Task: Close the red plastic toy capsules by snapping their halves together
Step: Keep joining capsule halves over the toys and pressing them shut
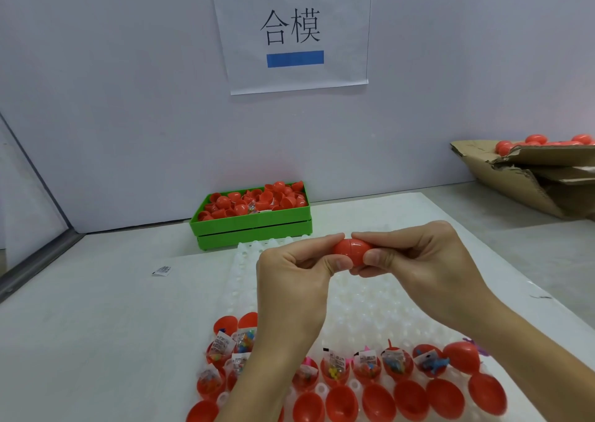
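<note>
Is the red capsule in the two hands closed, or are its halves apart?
Closed, it seems: the red capsule shows one egg shape with a thin seam, no gap. The left hand and right hand pinch its ends. Fully snapped: cannot tell.

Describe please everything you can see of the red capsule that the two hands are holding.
The red capsule is a small egg-shaped shell of smooth, shiny plastic, lying sideways in the air above the white tray. Its two halves meet at a thin seam near the middle and look joined. The left hand pinches one end with thumb and fingers, and the right hand pinches the other, so both ends are hidden. Nothing else touches it. What is inside cannot be seen.
</note>
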Demonstrator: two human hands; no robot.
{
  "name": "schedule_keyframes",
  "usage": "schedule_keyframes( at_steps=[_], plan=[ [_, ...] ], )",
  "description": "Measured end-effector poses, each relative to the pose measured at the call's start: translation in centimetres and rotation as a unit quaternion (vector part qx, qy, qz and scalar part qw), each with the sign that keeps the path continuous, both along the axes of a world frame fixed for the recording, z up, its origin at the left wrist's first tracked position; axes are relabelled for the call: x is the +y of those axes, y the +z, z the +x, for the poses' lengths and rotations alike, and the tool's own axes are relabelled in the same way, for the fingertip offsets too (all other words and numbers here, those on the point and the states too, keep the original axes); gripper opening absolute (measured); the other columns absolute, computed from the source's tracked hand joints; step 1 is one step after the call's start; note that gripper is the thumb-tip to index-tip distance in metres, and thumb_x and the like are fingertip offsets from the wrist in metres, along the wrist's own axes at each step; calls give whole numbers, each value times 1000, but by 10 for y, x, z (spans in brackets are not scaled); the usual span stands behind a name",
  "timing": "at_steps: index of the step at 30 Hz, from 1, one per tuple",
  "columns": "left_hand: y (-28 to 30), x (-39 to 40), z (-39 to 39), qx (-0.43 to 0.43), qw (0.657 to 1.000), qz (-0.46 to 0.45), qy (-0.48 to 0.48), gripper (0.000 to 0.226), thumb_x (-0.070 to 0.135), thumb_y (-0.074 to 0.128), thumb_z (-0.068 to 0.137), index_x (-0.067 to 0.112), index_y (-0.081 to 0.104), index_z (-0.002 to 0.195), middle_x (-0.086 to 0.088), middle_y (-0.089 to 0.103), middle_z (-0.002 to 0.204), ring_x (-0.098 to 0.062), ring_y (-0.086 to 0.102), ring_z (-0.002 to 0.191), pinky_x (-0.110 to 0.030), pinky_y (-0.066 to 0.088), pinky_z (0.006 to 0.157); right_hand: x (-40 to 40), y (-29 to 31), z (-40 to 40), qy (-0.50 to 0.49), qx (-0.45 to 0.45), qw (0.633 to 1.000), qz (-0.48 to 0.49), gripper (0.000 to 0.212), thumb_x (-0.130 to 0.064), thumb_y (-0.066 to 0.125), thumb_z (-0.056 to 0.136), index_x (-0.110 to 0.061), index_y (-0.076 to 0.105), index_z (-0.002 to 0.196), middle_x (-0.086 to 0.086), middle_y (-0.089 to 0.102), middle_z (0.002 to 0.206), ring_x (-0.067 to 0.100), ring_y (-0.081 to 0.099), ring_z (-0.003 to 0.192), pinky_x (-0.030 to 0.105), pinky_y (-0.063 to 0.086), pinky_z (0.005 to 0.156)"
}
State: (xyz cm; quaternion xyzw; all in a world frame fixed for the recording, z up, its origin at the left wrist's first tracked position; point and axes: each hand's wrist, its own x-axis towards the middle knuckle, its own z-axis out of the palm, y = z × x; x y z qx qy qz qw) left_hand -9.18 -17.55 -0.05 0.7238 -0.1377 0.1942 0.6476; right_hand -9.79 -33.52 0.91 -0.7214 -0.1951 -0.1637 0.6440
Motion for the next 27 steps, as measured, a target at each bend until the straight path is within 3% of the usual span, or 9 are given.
schedule_keyframes(
  at_steps=[10,27],
  plan=[
    [-1,-2,-1,8,1000,-21,-4,26,11,80,73,27,76,92,18,75,88,3,70,85,-9,53,72,1,3,-2,-10,14,1000,10,28,5,68,80,-19,75,92,0,78,85,23,76,69,22,60,63],
    [-1,0,-2,2,1000,12,2,34,2,81,72,35,76,79,23,73,77,7,69,81,-4,50,70,3,-3,0,-28,45,999,3,31,10,68,82,-19,77,89,-2,78,80,22,75,65,21,59,61]
  ],
)
